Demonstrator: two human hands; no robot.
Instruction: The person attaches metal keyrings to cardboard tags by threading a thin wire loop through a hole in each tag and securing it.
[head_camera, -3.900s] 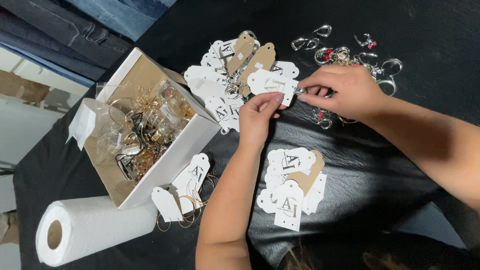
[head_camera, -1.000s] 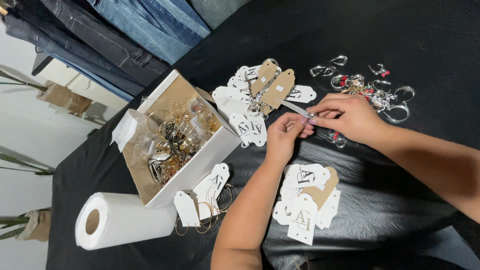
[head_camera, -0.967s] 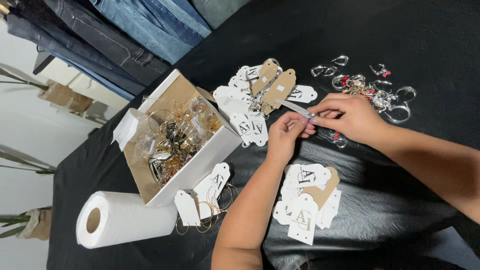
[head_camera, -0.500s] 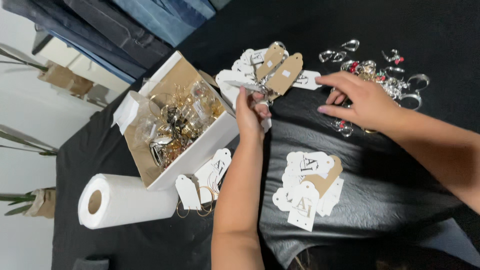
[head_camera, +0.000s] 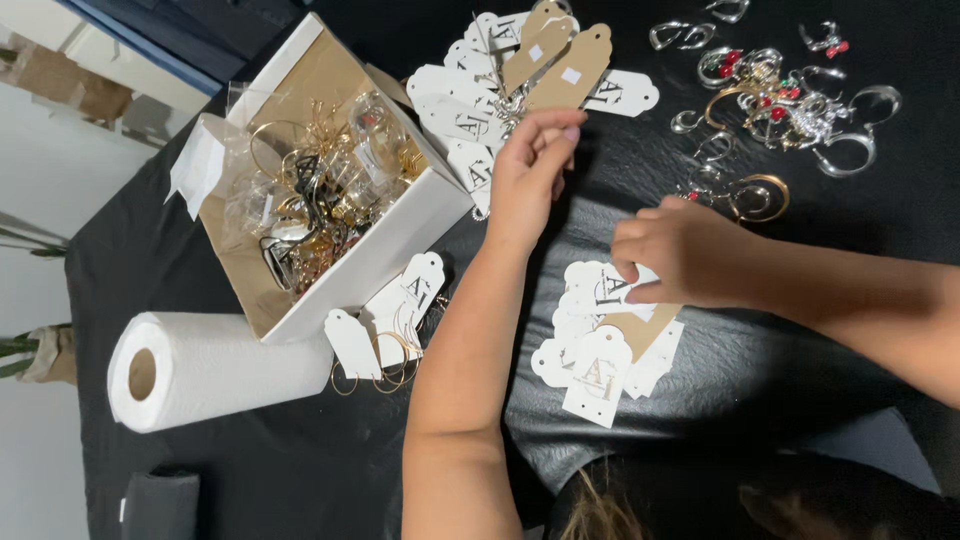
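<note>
**Earring cards part sorted**

Earring cards (head_camera: 600, 340) lie stacked under the right hand (head_camera: 680, 255), whose curled fingers pinch the top one. The left hand (head_camera: 530, 170) closes, seemingly on a card, by the upper pile (head_camera: 520, 70). Loose hoops (head_camera: 790, 100) and a full box (head_camera: 330, 200) remain.

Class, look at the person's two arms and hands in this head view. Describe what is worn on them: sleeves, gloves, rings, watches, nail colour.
Both forearms are bare, with no sleeves in view. The left hand and right hand wear no gloves. No watch, bracelet or ring shows on either. One left fingernail looks painted a pale lilac-pink; the right hand's nails are too small to judge.
</note>
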